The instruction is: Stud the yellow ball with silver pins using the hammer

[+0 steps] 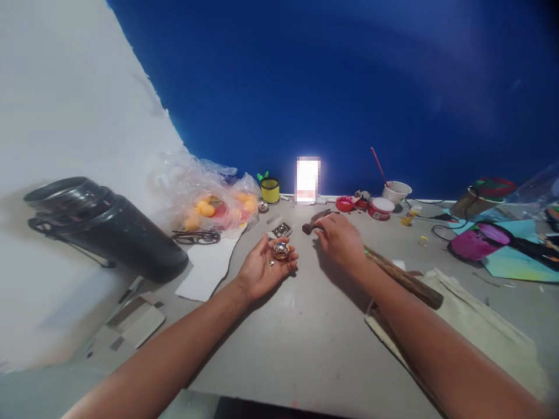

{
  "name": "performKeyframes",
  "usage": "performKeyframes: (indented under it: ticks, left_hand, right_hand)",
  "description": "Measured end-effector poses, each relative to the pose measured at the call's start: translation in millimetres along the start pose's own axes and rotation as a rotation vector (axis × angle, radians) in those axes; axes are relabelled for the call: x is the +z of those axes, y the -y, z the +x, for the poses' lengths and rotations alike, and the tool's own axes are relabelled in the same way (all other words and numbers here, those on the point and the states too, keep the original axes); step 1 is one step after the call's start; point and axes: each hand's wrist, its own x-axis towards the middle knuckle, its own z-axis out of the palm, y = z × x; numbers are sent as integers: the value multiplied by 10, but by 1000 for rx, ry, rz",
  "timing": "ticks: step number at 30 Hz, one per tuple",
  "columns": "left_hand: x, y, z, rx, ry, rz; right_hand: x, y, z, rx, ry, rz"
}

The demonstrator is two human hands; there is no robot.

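My left hand (264, 270) is palm up with curled fingers, cradling a shiny silver ball (280, 251) with some orange showing at its edge. A tiny silver piece (271, 263), perhaps a tack, lies on the palm beside the ball. My right hand (343, 240) is closed over a hammer near its head. The dark hammer head (311, 226) shows past the fingertips, and the wooden handle (406, 279) runs out behind the wrist to the right. Just beyond my left hand, a small box (280, 229) holds many shiny metal bits.
A large black flask (109, 227) leans at left beside a plastic bag (218, 201) of orange balls. Glasses (196, 237) rest by white paper (205, 270). A bright blurred screen (308, 180) stands at the blue wall. At right are a paper cup (399, 191) and beige cloth (476, 326).
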Motion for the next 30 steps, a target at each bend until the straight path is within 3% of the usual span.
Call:
performKeyframes:
  ticks: [4,6,18,24,30]
  left_hand:
    - [10,49,18,33,33,-60]
    - [18,68,21,32,51,-61]
    - [16,124,22,41,31,-41]
    - [47,130,-1,39,-51,-41]
    - [71,126,2,54,-56,-42]
  right_hand:
    - [-7,457,-190,-352,-22,110]
    - [33,593,-259,-418,-13,113]
    - [152,671,-314,-446,50,128]
    - [155,720,-338,-434,94,94]
    - [67,689,-313,-264,131,295]
